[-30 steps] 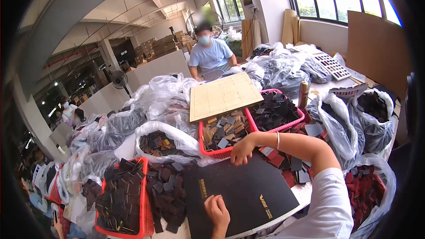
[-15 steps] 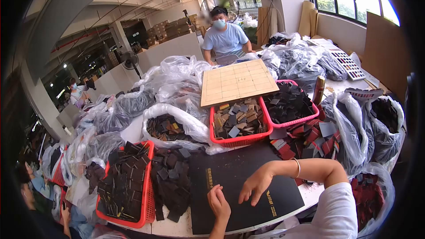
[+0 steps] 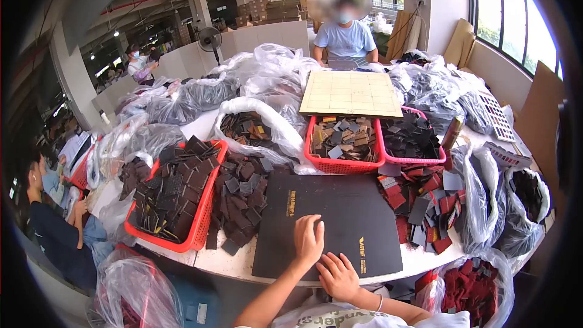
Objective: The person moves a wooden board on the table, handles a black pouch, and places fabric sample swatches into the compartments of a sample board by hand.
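Observation:
A black folder-like board (image 3: pixel 285 218) with gold lettering lies on the table in front of me. My left hand (image 3: pixel 308 242) is over the middle of it, fingers loosely bent and thumb apart, holding nothing. Just to its right, my right hand (image 3: pixel 339 276) rests at the board's near edge with its fingers spread, also holding nothing. Dark sample chips (image 3: pixel 240 200) are heaped against the board's left side. On the right side lies a pile of red, grey and black chips (image 3: pixel 425 203).
A red basket (image 3: pixel 203 231) of dark chips stands left. Behind the board are a red basket (image 3: pixel 346 167) and a pink basket (image 3: pixel 419 161), with a gridded wooden panel (image 3: pixel 349 92) on their far rims. Plastic bags (image 3: pixel 267 115) crowd around. A co-worker (image 3: pixel 346 42) sits opposite; others are left.
My right hand has come down from above the board onto its near edge. My left hand has shifted slightly up over the board. The camera view has turned, showing more of the near floor.

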A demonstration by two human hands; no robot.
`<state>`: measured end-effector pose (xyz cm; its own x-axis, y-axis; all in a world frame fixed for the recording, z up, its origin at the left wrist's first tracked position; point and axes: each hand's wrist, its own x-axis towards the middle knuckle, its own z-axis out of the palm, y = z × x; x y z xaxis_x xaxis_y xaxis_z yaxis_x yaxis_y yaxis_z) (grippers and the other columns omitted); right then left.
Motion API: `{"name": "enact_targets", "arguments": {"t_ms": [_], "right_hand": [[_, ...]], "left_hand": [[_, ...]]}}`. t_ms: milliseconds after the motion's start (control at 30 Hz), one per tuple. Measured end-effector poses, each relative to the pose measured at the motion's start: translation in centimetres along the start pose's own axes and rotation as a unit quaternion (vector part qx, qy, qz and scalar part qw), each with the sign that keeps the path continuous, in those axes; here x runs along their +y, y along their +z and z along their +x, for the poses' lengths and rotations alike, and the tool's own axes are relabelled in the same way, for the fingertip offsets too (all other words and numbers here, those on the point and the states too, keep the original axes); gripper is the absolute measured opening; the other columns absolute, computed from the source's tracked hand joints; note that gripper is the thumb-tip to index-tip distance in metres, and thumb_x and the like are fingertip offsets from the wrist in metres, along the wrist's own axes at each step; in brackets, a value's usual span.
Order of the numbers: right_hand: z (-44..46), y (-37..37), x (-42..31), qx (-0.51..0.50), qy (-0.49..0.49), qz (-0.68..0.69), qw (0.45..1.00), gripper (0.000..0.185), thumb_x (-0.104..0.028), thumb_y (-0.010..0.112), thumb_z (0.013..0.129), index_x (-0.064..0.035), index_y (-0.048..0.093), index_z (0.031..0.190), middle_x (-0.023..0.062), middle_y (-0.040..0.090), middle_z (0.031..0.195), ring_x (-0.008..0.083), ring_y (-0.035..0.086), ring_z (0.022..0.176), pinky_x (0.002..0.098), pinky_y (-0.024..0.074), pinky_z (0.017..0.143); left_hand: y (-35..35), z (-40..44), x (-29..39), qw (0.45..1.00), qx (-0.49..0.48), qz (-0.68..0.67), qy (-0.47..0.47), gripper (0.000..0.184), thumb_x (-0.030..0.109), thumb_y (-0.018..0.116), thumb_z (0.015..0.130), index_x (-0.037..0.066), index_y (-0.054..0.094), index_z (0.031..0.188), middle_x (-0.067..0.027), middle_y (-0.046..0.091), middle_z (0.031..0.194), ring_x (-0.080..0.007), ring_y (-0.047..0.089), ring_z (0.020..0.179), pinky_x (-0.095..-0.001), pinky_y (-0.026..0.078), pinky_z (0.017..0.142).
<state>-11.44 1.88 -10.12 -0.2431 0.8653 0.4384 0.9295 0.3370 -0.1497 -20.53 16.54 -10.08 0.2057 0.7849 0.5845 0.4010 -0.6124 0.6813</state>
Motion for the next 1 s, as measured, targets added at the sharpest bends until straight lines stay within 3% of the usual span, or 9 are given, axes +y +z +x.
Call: {"name": "enact_targets", "arguments": {"t_ms": [200,333,400,500,567,667,800,900,1000], "right_hand": [[0.0,0.5,-0.6,0.060,0.028,0.004,0.998,0.033,-0.020,0.064,0.081,-0.0112,0.065,0.112,0.0097,0.062,0.122,0.0246,0.056,0.118,0.0446,0.0412,0.102],[0.3,0.5,-0.7,0.061,0.033,0.006,0.998,0.031,-0.020,0.063,0.081,-0.0114,0.067,0.110,0.0099,0.063,0.121,0.0246,0.058,0.116,0.0440,0.0421,0.102],[0.1,0.2,-0.3,0.025,0.030,0.013,0.999,0.032,-0.021,0.061,0.083,-0.0113,0.067,0.112,0.0108,0.064,0.121,0.0249,0.058,0.117,0.0452,0.0413,0.102],[0.1,-0.3,-0.1,0.010,0.064,0.095,0.993,0.034,-0.023,0.061,0.084,-0.0112,0.066,0.115,0.0113,0.063,0.123,0.0257,0.057,0.118,0.0460,0.0404,0.103],[-0.2,0.6,0.3,-0.001,0.052,0.097,0.994,0.035,-0.023,0.061,0.084,-0.0111,0.065,0.117,0.0115,0.062,0.125,0.0261,0.057,0.119,0.0462,0.0400,0.104],[0.0,1.1,0.5,0.028,0.018,0.025,0.999,0.035,-0.023,0.060,0.084,-0.0092,0.065,0.116,0.0130,0.061,0.126,0.0276,0.056,0.120,0.0476,0.0405,0.103],[-0.1,1.4,0.6,0.051,0.007,0.036,0.998,0.035,-0.022,0.061,0.083,-0.0085,0.065,0.115,0.0135,0.062,0.124,0.0282,0.057,0.118,0.0478,0.0432,0.100],[-0.2,1.5,0.8,0.061,-0.006,0.033,0.998,0.033,-0.022,0.063,0.082,-0.0094,0.066,0.112,0.0119,0.063,0.120,0.0271,0.059,0.114,0.0465,0.0451,0.097],[-0.8,2.1,0.8,0.076,-0.023,0.001,0.997,0.029,-0.024,0.066,0.081,-0.0126,0.066,0.107,0.0077,0.063,0.117,0.0220,0.061,0.111,0.0417,0.0449,0.096]], "left_hand": [[2.8,12.5,10.4,0.971,-0.074,0.039,0.224,0.041,0.022,0.063,0.088,0.004,0.053,0.124,-0.0184,0.049,0.133,-0.0358,0.043,0.125,-0.0508,0.034,0.102],[7.4,29.1,14.5,0.767,-0.484,0.384,0.175,0.050,0.029,0.064,0.087,0.008,0.053,0.131,-0.0150,0.048,0.140,-0.0304,0.042,0.130,-0.0524,0.031,0.108],[8.0,36.0,19.4,0.757,-0.411,0.506,0.049,0.070,0.031,0.074,0.077,0.014,0.048,0.140,-0.0108,0.047,0.144,-0.0277,0.038,0.136,-0.0546,0.028,0.109],[8.4,42.0,23.1,0.962,-0.072,0.172,0.199,0.045,0.024,0.062,0.086,0.009,0.053,0.127,-0.0152,0.053,0.132,-0.0338,0.043,0.131,-0.0538,0.034,0.102],[7.7,42.3,24.4,0.936,0.077,0.228,0.256,0.044,0.024,0.059,0.087,0.003,0.053,0.125,-0.0180,0.055,0.122,-0.0327,0.048,0.121,-0.0509,0.037,0.096],[7.9,37.6,21.6,0.892,0.084,0.217,0.388,0.040,0.018,0.056,0.087,0.001,0.053,0.123,-0.0196,0.054,0.121,-0.0336,0.043,0.125,-0.0509,0.035,0.098],[6.0,19.8,12.8,0.854,-0.159,0.168,0.466,0.049,0.031,0.069,0.082,0.003,0.055,0.121,-0.0208,0.047,0.135,-0.0353,0.031,0.139,-0.0544,0.022,0.112],[1.7,7.2,6.2,0.860,-0.347,0.144,0.346,0.038,0.034,0.066,0.087,0.005,0.066,0.112,-0.0143,0.050,0.136,-0.0329,0.028,0.141,-0.0567,0.021,0.112],[-3.1,-1.2,3.2,0.967,-0.206,0.106,0.110,0.025,0.026,0.065,0.088,0.004,0.068,0.101,-0.0126,0.060,0.122,-0.0333,0.039,0.133,-0.0512,0.030,0.107]]}}
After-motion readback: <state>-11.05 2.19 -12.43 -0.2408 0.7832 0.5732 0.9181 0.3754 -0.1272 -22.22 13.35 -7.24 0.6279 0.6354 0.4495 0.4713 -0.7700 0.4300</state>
